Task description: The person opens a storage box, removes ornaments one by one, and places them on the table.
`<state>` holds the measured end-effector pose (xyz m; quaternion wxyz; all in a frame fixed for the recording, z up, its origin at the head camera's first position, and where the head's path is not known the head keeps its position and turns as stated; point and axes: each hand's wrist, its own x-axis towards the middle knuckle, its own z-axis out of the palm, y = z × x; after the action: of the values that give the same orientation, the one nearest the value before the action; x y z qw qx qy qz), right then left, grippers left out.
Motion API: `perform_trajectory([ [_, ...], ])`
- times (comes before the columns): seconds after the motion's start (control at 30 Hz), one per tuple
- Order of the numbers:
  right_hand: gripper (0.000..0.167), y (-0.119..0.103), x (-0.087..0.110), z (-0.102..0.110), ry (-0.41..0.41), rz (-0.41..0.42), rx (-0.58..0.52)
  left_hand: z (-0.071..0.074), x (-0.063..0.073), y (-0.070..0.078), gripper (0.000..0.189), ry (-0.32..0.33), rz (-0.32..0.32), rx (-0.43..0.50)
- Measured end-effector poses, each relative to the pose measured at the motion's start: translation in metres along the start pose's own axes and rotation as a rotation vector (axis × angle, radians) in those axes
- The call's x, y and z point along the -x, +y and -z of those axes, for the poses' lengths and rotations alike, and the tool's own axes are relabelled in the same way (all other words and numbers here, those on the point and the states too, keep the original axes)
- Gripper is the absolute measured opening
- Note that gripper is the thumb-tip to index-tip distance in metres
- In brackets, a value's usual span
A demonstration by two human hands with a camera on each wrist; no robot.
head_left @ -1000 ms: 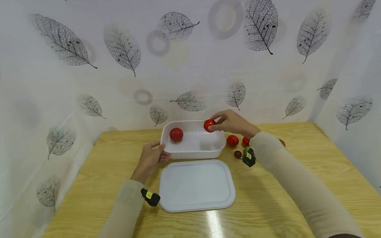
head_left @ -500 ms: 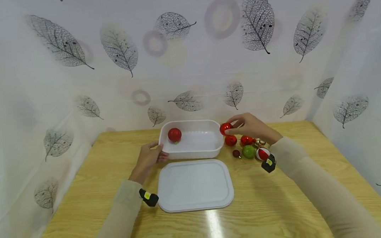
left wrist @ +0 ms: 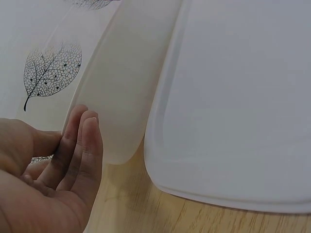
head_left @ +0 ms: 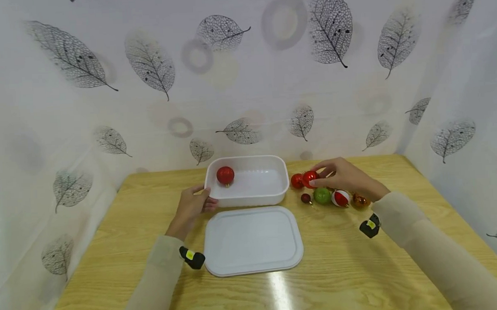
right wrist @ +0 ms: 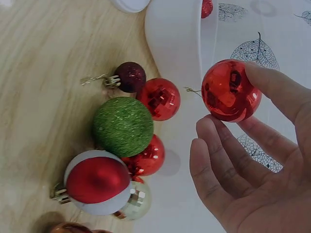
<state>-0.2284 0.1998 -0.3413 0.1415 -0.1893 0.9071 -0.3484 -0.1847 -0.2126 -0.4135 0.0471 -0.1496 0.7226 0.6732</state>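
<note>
My left hand point(head_left: 191, 207) holds the left front corner of a white plastic box point(head_left: 250, 201), its thumb and fingers pinching the rim point(left wrist: 80, 94). Inside the box, at the left, lies a red glittery Christmas ball point(head_left: 225, 175). To the right of the box, my right hand point(head_left: 347, 178) pinches a shiny red Christmas ball point(right wrist: 231, 92) between thumb and fingertips, raised above the other ornaments. Near it are a green glitter ball point(right wrist: 123, 127), a red-and-white ball point(right wrist: 97, 182), a small dark red ball point(right wrist: 130, 76) and a red mirrored ball point(right wrist: 159, 99).
A flat white lid point(head_left: 253, 240) lies on the wooden table point(head_left: 341, 280) in front of the box. At the right end of the ornaments sits a copper-coloured ball point(head_left: 360, 200). A leaf-patterned curtain point(head_left: 245, 81) hangs behind the table.
My right hand has moved from above the box's right end to the ornaments at the right, still pinching the shiny red ball. The left hand keeps its hold on the box.
</note>
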Motion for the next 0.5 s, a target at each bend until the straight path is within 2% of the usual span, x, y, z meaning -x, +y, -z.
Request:
perform_trajectory([
  [0.3, 0.053, 0.017, 0.016, -0.009, 0.023, 0.043, 0.005, 0.001, -0.002, -0.002, 0.047, -0.005, -0.003, -0.004],
  [0.5, 0.048, 0.021, 0.025, -0.016, 0.017, 0.034, 0.001, 0.002, -0.002, -0.004, 0.045, -0.005, -0.008, -0.015],
])
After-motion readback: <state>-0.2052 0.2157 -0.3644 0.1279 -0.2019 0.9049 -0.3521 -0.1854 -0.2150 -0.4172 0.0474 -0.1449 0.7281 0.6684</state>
